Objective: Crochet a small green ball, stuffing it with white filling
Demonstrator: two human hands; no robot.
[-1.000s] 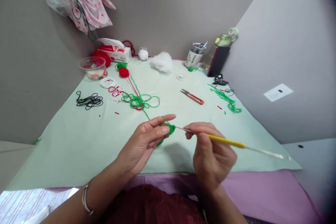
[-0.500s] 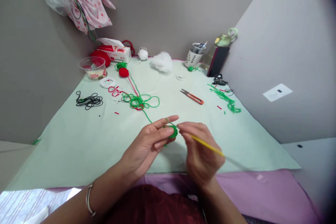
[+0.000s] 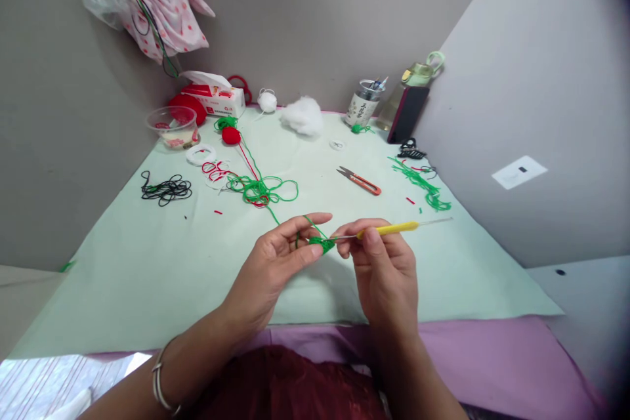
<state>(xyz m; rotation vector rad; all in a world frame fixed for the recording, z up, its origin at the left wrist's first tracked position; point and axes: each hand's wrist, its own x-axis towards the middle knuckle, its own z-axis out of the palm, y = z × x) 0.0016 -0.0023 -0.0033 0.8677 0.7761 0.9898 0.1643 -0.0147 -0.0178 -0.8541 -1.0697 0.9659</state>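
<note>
Between the thumb and fingers of my left hand (image 3: 278, 259) is a small green crochet piece (image 3: 322, 244). Green yarn runs over the raised index finger and back to a loose green tangle (image 3: 260, 189) on the table. My right hand (image 3: 386, 262) is closed on a crochet hook (image 3: 388, 230) with a yellow handle, held nearly level. The hook's thin metal tip meets the green piece; whether it passes through a stitch is too small to tell. Its other metal end points to the right.
Orange thread snips (image 3: 360, 180) lie beyond my right hand. Black cord (image 3: 167, 189) is at the left, green yarn scraps (image 3: 423, 185) at the right. Along the back stand a plastic tub (image 3: 173, 128), a tissue box (image 3: 221, 102), white stuffing (image 3: 302, 116), a pen cup (image 3: 364, 105) and a phone (image 3: 409, 115).
My right hand has turned, bringing the crochet hook from a downward slant to nearly level. The green piece has tilted in my left hand, so less of its round face shows.
</note>
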